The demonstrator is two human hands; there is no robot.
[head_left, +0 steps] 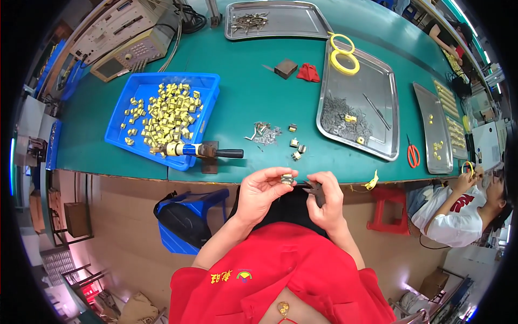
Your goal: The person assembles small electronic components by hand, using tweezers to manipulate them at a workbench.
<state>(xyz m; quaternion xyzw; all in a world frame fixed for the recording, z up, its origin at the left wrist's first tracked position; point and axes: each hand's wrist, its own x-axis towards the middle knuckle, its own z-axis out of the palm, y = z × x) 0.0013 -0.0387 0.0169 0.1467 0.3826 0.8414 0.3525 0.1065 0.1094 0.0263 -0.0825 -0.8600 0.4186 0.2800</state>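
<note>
Just off the front edge of the table, my left hand (260, 193) pinches a small yellow-taped transformer (287, 179) between thumb and fingertips. Close to its right, my right hand (328, 202) is closed round dark pliers (315, 192), whose pointed jaws face the transformer without clearly touching it. Most of their handles are hidden in my palm. Beyond my hands, several similar transformers, one of them here (295, 155), lie on the green table (245, 92). A pile of small metal clips (264, 133) sits just left of them.
A blue bin (120, 121) of yellow parts stands at left, a black-handled tool (229, 153) by its front edge. A metal tray (392, 86) holds grey clips and yellow tape rolls (345, 62). Orange-handled scissors (413, 155) lie right; a co-worker (458, 213) sits beyond.
</note>
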